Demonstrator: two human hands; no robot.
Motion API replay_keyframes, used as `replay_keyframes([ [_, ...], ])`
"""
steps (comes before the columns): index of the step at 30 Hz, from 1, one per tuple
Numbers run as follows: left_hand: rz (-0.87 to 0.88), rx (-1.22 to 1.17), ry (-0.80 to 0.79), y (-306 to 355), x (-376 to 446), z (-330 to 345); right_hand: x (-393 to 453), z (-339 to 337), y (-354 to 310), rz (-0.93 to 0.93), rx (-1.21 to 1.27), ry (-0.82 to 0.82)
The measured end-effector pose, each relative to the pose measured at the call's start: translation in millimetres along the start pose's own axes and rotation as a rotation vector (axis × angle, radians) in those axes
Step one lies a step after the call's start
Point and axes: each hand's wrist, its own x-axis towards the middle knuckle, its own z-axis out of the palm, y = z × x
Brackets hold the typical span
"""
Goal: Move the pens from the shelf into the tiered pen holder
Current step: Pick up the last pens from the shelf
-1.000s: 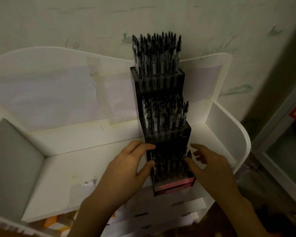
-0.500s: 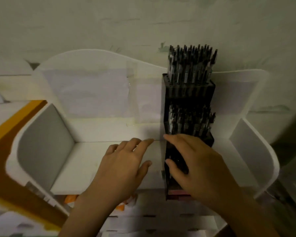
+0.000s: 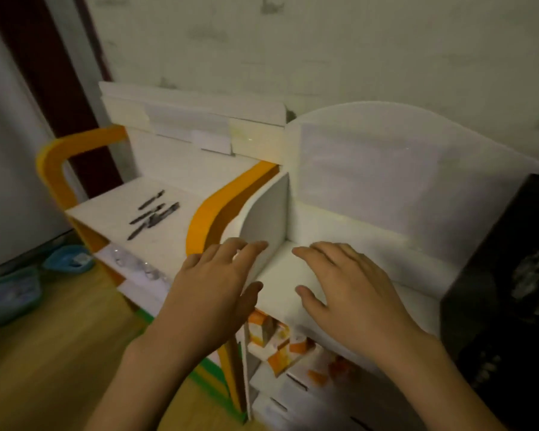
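Observation:
Several dark pens point(image 3: 152, 214) lie loose on the top of the orange-trimmed white shelf point(image 3: 112, 219) at the left. The black tiered pen holder point(image 3: 511, 275) is cut off at the right edge, standing on the white shelf unit point(image 3: 371, 169); its pens show only as a blur. My left hand point(image 3: 213, 293) hovers with fingers spread over the left side wall of the white unit, holding nothing. Over that unit's surface my right hand point(image 3: 352, 293) is spread flat and empty. Both hands are well short of the pens.
An orange curved side panel point(image 3: 221, 203) separates the two shelves. Orange and white boxes point(image 3: 271, 337) sit on the lower tier. Blue plastic baskets point(image 3: 66, 259) stand on the wooden floor point(image 3: 44, 353) at the left. A wallpapered wall point(image 3: 324, 51) is behind.
The view has swung left, pushing the pen holder to the right edge and revealing the pens on the orange shelf. My right hand has let go of the holder; both hands moved left.

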Motion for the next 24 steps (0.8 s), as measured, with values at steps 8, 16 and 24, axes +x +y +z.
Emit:
replay_keyframes([
  [8,-0.148,0.005,0.052,-145.5,-32.4,-7.9,97.5,43.8,-127.0,-0.165,0.03,0.031],
  [16,-0.119,0.006,0.061,-295.1,-22.1,-4.7,199.6,108.5,-221.3,-0.143,0.001,-0.013],
  [24,-0.068,-0.021,0.01,-398.3,22.4,23.4,279.4,165.1,-257.2,-0.051,0.009,-0.075],
])
